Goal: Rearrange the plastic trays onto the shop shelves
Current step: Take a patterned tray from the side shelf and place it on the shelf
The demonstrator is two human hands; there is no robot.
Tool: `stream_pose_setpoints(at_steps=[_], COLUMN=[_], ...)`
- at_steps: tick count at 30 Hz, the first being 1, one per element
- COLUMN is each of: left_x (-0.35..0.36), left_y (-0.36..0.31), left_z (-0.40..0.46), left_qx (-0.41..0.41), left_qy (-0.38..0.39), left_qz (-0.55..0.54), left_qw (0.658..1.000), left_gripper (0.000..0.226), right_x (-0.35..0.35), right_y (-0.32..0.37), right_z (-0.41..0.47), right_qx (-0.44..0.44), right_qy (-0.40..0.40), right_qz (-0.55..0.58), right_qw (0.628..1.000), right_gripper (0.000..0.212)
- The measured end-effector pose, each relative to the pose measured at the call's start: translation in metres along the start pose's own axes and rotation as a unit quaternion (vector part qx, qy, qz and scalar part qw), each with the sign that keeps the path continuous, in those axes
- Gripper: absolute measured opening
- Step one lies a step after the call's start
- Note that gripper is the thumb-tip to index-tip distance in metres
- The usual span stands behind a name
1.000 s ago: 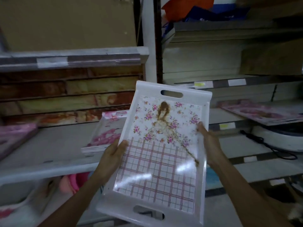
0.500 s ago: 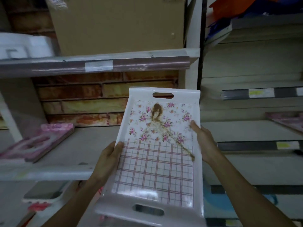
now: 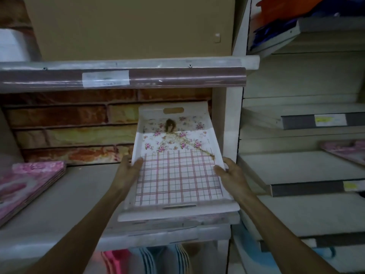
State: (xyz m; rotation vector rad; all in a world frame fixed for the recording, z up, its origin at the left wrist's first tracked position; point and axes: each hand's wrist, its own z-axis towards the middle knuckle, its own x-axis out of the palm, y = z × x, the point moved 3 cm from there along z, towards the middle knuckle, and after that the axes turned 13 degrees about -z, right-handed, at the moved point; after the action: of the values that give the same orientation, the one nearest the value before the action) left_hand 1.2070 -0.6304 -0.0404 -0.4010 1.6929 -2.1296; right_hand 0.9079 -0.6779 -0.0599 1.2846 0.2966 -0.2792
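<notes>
Tray (image 3: 178,171) with the floral-and-plaid print sits on the shelf (image 3: 65,194), tucked against the right upright, near end right at the shelf's front lip. Left hand (image 3: 127,171) has a grip on its left rim, right hand (image 3: 230,173) on the right rim. Pink trays (image 3: 27,182) stacked way off left, cardboard box (image 3: 128,26) on the shelf above.

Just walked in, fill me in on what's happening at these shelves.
A person is sliding a white tray with a floral and checked print onto the middle shelf. The left hand and right hand each grip a long side. The tray's near end overhangs the shelf edge. A pink stack lies to the left on the same shelf.
</notes>
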Motion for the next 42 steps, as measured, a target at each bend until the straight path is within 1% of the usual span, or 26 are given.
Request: stream_pose_setpoints(at_steps=[3, 7, 11, 15, 26, 35, 40, 42], left_x=[0.005, 0.004, 0.004, 0.009, 0.015, 0.018, 0.020, 0.017], left_y=[0.012, 0.035, 0.056, 0.072, 0.097, 0.101, 0.097, 0.090], left_z=[0.015, 0.034, 0.043, 0.044, 0.053, 0.054, 0.058, 0.057], left_qx=[-0.017, -0.023, -0.028, -0.018, -0.034, -0.018, -0.039, -0.009], left_qy=[0.023, 0.022, 0.022, 0.032, 0.055, 0.060, 0.074, 0.063], left_qz=[0.018, 0.046, 0.111, 0.151, 0.193, 0.241, 0.264, 0.254], left_qw=[0.999, 0.998, 0.993, 0.988, 0.979, 0.968, 0.961, 0.965], left_gripper=[0.030, 0.036, 0.037, 0.037, 0.033, 0.033, 0.038, 0.038], right_x=[0.008, 0.023, 0.037, 0.042, 0.046, 0.046, 0.042, 0.033], right_y=[-0.006, -0.018, -0.034, -0.050, -0.076, -0.080, -0.074, -0.068], right_z=[0.014, 0.028, 0.036, 0.042, 0.049, 0.051, 0.052, 0.052], right_qx=[0.008, 0.025, 0.046, 0.071, 0.106, 0.094, 0.085, 0.077], right_qy=[-0.003, -0.002, 0.008, 0.020, 0.035, 0.033, 0.047, 0.029], right_qz=[-0.037, -0.113, -0.149, -0.177, -0.204, -0.244, -0.270, -0.265], right_qw=[0.999, 0.993, 0.988, 0.982, 0.973, 0.965, 0.958, 0.961], right_gripper=[0.031, 0.031, 0.030, 0.030, 0.020, 0.024, 0.023, 0.023])
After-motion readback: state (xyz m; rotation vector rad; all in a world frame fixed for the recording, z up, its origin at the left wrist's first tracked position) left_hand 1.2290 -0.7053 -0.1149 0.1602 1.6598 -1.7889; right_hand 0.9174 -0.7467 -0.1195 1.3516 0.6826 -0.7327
